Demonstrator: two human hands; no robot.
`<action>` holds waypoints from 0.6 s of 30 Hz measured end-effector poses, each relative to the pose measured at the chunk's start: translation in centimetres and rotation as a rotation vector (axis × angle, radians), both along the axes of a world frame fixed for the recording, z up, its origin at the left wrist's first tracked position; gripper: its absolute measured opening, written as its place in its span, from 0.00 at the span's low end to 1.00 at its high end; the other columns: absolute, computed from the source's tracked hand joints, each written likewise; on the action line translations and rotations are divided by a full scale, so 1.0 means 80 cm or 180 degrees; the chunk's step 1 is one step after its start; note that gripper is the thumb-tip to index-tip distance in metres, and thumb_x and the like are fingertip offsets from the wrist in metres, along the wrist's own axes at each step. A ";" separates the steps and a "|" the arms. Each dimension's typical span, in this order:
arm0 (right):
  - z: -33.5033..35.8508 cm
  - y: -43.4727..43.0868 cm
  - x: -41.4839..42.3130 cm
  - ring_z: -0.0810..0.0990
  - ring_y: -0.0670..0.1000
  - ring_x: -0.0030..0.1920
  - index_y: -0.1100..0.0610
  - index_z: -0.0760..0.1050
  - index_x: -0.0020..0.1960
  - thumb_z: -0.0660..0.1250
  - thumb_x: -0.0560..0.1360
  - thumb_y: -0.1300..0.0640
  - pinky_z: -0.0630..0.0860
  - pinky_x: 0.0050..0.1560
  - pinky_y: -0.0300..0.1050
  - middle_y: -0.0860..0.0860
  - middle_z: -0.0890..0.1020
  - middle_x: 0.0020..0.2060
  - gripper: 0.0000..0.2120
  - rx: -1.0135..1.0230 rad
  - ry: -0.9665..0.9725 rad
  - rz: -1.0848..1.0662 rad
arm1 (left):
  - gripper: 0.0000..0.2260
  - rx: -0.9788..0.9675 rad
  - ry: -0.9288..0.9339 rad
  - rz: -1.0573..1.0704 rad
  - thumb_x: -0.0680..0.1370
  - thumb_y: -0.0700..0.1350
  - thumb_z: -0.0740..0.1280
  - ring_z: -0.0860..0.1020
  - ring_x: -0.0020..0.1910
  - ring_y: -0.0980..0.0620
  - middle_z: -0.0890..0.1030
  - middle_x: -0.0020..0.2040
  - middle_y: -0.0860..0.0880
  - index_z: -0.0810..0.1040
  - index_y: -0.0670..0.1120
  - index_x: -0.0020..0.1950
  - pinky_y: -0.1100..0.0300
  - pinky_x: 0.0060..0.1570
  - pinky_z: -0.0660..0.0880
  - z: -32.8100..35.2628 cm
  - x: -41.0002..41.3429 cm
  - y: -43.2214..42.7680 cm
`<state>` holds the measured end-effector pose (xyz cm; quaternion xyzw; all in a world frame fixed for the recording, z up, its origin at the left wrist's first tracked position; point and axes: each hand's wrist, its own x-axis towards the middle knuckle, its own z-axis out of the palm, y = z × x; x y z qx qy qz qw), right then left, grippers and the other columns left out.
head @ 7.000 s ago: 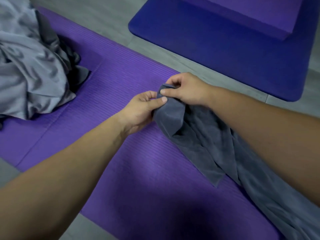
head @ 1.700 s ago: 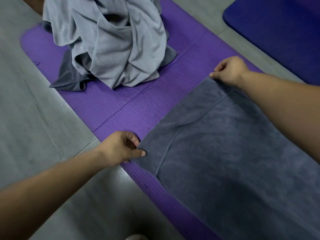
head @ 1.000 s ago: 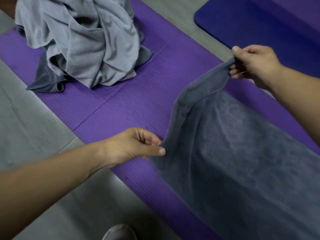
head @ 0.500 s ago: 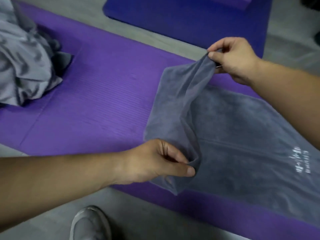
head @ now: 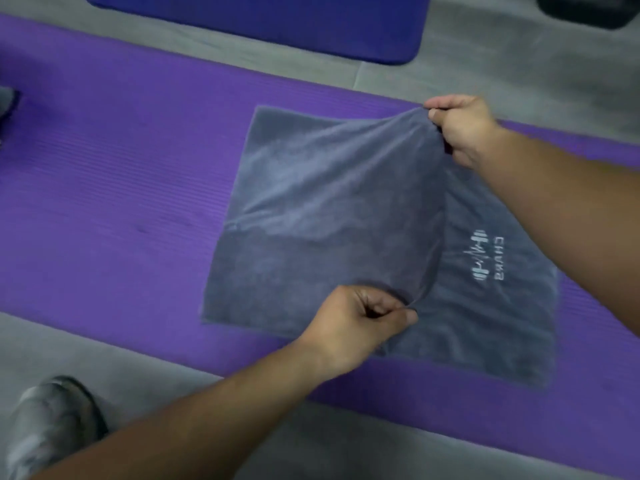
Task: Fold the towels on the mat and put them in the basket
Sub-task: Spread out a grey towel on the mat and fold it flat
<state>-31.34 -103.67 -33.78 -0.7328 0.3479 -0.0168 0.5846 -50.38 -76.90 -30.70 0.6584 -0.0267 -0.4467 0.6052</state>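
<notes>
Drew the lifted end of the grey towel [head: 329,202] further across its lower layer since half a second before, with the fold edge now flat at left of centre. Pinched the near corner of that top layer between thumb and curled fingers of the left hand [head: 360,323], low in the centre of the frame. Gripped the far corner with the right hand [head: 460,129] at upper right, fingers curled round the cloth. Lay spread on the purple mat [head: 104,168] across the middle, a white printed logo [head: 485,258] uncovered at right. Showed a blue mat [head: 277,22] along the top edge, grey floor [head: 519,64] around both, a grey shoe [head: 48,420] at lower left.
</notes>
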 end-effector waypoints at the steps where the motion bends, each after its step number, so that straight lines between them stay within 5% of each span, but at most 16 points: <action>1: -0.007 -0.015 -0.007 0.80 0.42 0.33 0.52 0.81 0.45 0.66 0.79 0.65 0.81 0.39 0.39 0.49 0.83 0.39 0.11 0.0049 -0.0027 -0.0097 | 0.12 -0.0002 -0.0014 0.0047 0.79 0.42 0.73 0.72 0.34 0.55 0.77 0.33 0.49 0.81 0.35 0.40 0.59 0.37 0.69 -0.004 -0.012 -0.014; 8: -0.022 -0.100 -0.049 0.84 0.44 0.39 0.53 0.82 0.47 0.66 0.78 0.67 0.81 0.43 0.39 0.51 0.85 0.44 0.11 0.0286 -0.0397 -0.0494 | 0.13 0.0037 0.0018 0.0519 0.78 0.40 0.74 0.74 0.32 0.55 0.79 0.30 0.48 0.80 0.42 0.33 0.63 0.35 0.72 -0.009 -0.078 -0.091; 13: -0.032 -0.167 -0.088 0.84 0.46 0.41 0.56 0.83 0.50 0.71 0.76 0.64 0.81 0.45 0.41 0.53 0.86 0.44 0.05 0.0444 -0.0542 -0.0581 | 0.14 0.0033 0.0051 0.0475 0.77 0.43 0.75 0.76 0.33 0.52 0.81 0.33 0.37 0.80 0.36 0.35 0.58 0.38 0.74 -0.015 -0.115 -0.148; 18: -0.047 -0.230 -0.127 0.83 0.41 0.40 0.59 0.84 0.54 0.74 0.74 0.59 0.81 0.49 0.38 0.51 0.86 0.45 0.09 -0.0017 -0.0448 -0.0688 | 0.17 0.0087 -0.0058 0.0629 0.78 0.44 0.74 0.77 0.31 0.50 0.81 0.31 0.38 0.79 0.37 0.32 0.53 0.37 0.77 -0.018 -0.144 -0.189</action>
